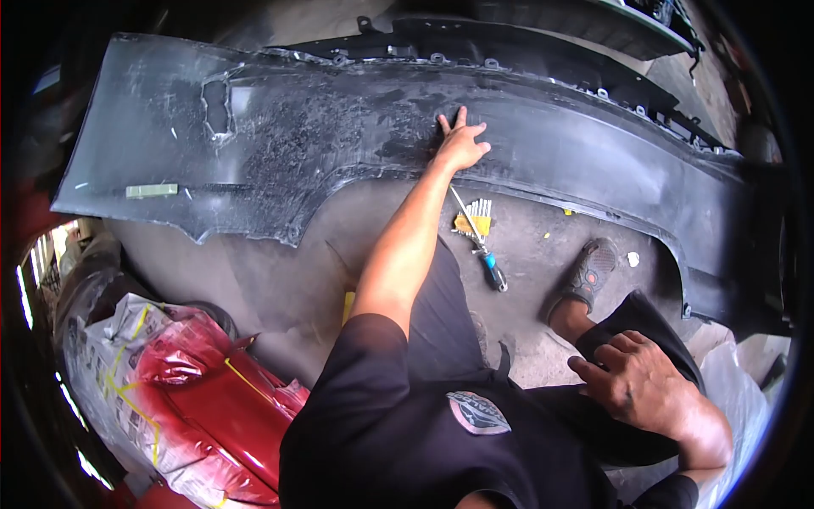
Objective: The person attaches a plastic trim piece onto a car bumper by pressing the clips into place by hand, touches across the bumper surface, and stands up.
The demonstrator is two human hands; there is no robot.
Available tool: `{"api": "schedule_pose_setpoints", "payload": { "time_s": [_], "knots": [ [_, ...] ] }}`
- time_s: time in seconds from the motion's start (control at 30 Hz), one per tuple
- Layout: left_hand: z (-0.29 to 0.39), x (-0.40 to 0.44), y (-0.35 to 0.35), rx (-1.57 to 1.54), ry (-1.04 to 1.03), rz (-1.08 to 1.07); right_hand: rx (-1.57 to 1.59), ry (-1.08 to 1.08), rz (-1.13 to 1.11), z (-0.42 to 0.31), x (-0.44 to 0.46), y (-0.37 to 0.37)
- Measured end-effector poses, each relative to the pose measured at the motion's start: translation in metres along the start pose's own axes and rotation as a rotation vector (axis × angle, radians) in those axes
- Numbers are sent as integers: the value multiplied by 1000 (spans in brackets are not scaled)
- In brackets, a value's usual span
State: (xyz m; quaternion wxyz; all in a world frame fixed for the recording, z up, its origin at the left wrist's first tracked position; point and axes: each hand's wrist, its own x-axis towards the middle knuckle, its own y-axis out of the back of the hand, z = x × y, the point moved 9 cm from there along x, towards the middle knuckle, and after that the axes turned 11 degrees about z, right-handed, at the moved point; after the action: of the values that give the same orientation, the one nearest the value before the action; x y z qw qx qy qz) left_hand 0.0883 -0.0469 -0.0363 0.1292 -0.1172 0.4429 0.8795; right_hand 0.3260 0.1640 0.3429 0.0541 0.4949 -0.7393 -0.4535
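Observation:
My left hand [462, 144] lies palm down on a dark, dusty car bumper cover [543, 127], its fingers spread and touching the scuffed surface. The bumper cover stretches across the upper view, with a rough-edged outline around a patch at its left part. A pale green strip [153, 191] lies on its left end. My right hand [640, 382] rests by my bent knee with curled fingers, and nothing shows in it. Between the bumper cover and my legs, a screwdriver [492, 267] with a blue and black handle lies on the floor beside a yellow holder [473, 224] of several metal keys or bits.
At the lower left stands a glossy red painted panel [229, 416], masked with newspaper and yellow tape. Another dark part [509, 42] lies behind the bumper cover. My sandalled foot [593, 271] is on the concrete floor [543, 331]. Clear plastic sheeting [733, 399] hangs at the right.

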Motion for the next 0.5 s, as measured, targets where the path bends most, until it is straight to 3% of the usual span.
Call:
{"api": "schedule_pose_setpoints", "payload": {
  "time_s": [0.5],
  "knots": [
    [0,-2,-1,-132,-1,9,5,-18,-31,-2,5,3]
  ]
}}
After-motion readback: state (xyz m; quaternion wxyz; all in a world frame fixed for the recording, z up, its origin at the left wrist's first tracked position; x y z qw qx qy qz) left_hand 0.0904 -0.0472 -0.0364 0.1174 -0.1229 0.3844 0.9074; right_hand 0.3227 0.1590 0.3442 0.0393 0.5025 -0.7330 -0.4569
